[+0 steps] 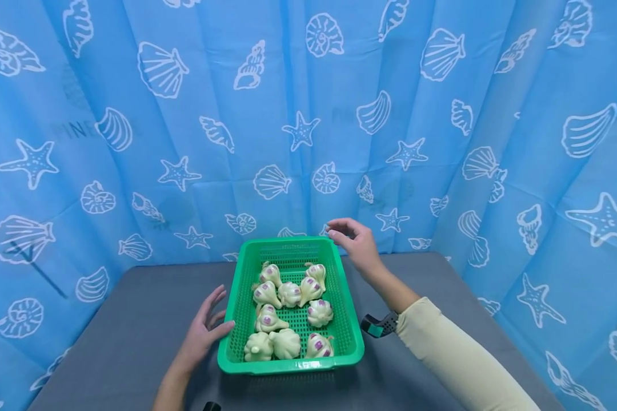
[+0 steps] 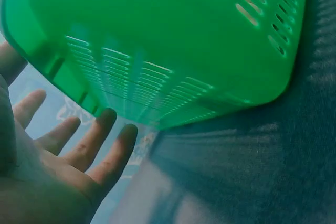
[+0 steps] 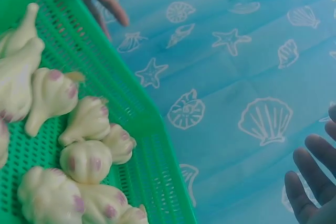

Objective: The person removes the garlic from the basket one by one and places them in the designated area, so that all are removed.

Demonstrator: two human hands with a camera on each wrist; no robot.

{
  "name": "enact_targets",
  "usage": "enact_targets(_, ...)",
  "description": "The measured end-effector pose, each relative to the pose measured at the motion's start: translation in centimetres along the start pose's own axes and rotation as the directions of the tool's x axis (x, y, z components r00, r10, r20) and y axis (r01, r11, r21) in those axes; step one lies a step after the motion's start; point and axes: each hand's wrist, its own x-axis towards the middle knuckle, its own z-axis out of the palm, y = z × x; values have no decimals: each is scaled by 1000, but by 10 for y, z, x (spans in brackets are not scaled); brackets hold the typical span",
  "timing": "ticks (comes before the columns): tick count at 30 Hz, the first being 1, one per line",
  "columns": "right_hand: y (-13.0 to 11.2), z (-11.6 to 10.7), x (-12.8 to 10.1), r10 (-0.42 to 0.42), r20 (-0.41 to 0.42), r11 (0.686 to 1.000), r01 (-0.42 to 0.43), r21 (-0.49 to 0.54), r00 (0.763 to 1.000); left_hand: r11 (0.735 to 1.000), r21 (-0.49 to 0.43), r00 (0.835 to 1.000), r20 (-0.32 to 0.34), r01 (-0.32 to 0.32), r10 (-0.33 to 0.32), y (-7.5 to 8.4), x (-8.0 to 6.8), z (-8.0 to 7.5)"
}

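Observation:
A green plastic basket (image 1: 290,367) with slotted walls stands on the grey table, and several garlic bulbs (image 1: 289,294) with purple patches lie spread over its floor. My left hand (image 1: 201,334) is at the basket's left side, thumb right by the rim. In the left wrist view its fingers (image 2: 89,145) are spread and relaxed, below the rim and outside the wall. Beside the far right corner, my right hand (image 1: 359,242) hovers with loosely bent fingers and nothing seen in it. The right wrist view has those fingers (image 3: 315,177) apart from the basket.
A grey cloth-covered table (image 1: 139,319) extends on both sides of the basket. Behind it and along the sides hangs a blue curtain (image 1: 298,171) printed with white shells and starfish. A black strap device (image 1: 379,326) sits at the right wrist.

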Motion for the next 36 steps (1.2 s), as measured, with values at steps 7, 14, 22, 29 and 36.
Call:
enact_targets(7, 22, 19, 16, 27, 28, 1000, -27, -1, 999, 996, -68, 998, 22, 57, -56, -6, 0, 0)
enact_targets(14, 68, 40, 28, 111, 14, 993, -111, 42, 994, 996, -82, 998, 47, 44, -41, -15, 1, 0)
enact_targets(22, 69, 60, 27, 256, 92, 966, -259, 15, 962, 987, -149, 998, 47, 57, -50, -18, 4, 5)
enact_targets(29, 94, 84, 26, 388, 219, 920, -388, -46, 895, 984, -168, 998, 31, 58, -54, -20, 3, 4)
enact_targets(36, 106, 95, 21, 435, 291, 900, -422, -112, 852, 981, -176, 997, 40, 78, -72, -20, 4, 4)
